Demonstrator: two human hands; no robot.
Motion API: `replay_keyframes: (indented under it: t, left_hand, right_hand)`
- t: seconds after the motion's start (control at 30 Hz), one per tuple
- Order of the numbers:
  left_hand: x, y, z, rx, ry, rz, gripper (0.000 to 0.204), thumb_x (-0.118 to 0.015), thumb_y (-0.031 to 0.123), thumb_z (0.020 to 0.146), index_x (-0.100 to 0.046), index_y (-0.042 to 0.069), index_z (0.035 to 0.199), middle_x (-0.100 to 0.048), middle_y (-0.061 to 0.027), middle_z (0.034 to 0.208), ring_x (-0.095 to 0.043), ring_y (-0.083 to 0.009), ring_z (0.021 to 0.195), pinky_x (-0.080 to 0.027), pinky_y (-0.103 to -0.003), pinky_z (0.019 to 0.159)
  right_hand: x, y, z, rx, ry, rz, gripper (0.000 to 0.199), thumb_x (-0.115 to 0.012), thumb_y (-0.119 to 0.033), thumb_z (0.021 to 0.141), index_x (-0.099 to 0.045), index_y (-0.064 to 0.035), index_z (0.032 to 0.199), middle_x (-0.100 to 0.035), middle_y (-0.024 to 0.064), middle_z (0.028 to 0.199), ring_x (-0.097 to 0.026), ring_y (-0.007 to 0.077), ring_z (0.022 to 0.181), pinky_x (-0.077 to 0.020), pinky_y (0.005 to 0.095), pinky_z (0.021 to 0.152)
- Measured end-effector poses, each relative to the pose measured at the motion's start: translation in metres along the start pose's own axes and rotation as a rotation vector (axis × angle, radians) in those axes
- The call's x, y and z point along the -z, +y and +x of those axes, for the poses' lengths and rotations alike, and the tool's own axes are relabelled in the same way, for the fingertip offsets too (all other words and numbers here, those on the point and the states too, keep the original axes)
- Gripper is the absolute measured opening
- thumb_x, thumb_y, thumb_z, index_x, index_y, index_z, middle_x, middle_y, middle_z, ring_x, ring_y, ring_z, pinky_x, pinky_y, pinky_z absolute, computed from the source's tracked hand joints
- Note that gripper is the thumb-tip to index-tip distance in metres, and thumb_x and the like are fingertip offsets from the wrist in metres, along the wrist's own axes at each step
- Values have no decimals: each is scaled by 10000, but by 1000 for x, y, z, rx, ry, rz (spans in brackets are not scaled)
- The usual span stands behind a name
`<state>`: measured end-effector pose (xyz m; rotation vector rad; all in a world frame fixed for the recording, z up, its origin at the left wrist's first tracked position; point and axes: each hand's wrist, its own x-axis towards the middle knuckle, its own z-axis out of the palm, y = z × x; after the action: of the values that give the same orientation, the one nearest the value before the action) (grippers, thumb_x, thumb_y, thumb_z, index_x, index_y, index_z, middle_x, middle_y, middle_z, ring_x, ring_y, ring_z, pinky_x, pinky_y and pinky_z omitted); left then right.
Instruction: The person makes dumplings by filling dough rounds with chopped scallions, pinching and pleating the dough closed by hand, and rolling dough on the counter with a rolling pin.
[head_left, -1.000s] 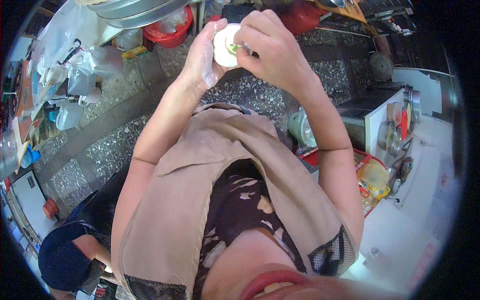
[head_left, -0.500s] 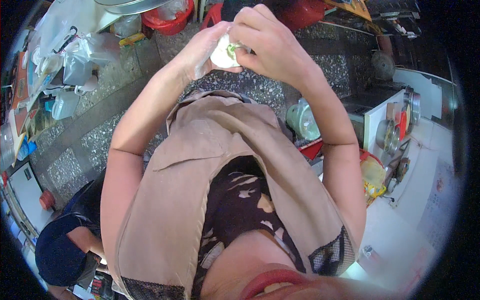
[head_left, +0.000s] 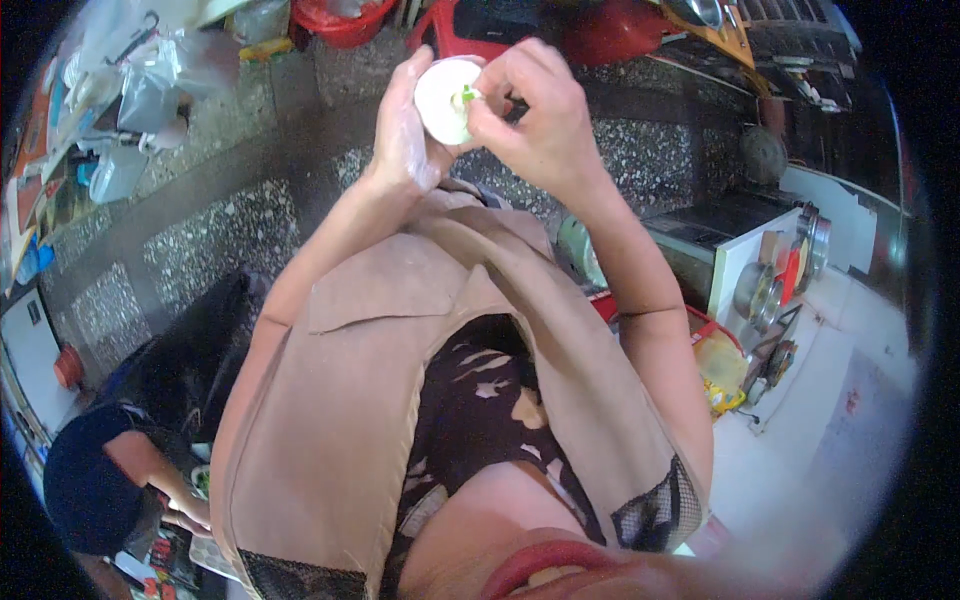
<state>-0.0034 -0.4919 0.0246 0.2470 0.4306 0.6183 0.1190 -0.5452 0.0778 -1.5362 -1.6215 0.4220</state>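
Two bare hands work together at the far side, out in front of the one person in a tan vest (head_left: 330, 400). The left hand (head_left: 402, 125) is bent like a cup, about half open, and holds one round white piece (head_left: 440, 108) that looks soft, with the thumb up along its left side. Some white stuff is on the heel of that hand. The right hand (head_left: 545, 115) comes in from the right, with its thumb and pointing finger bent and close together, touching the right part of the white piece. I cannot tell if they pinch it tight. Some small green bits (head_left: 467, 93) show there, too small to count. Below is a speckled stone floor (head_left: 220, 220). Far to the left is one red basin (head_left: 343, 22), and some clear bags (head_left: 180, 80) are nearer, too bunched up to count. To the right, one pale green tub (head_left: 577, 247) is partly behind the right arm, and at least two shiny metal pots (head_left: 757, 300) are past it. One yellow packet (head_left: 722, 397) is near the right elbow. Near on the left is one other person (head_left: 90, 480) in dark clothes, with one bare arm (head_left: 150, 465) easy to see.
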Motion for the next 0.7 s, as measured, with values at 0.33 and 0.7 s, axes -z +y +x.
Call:
replay_keyframes:
  t: [0.33,0.7]
  left_hand:
    - [10,13,-15,144,39,142,398,-425,425,922,-563,78,1060,-651,-81,920,-660,-205,796,-583,-378,619]
    - [5,30,-26,252,0,387,398,-373,438,939,-539,113,1098,-643,-63,931,-656,-189,803,-585,-363,576]
  right_hand:
    - [9,-5,8,295,-192,-255,164,-666,-66,613,-573,-67,748,-519,67,835,-503,263,806,-457,351,670]
    - [11,-11,25,582,-326,-156,146,-643,-48,629,-585,-55,763,-508,68,810,-499,262,783,-451,358,656]
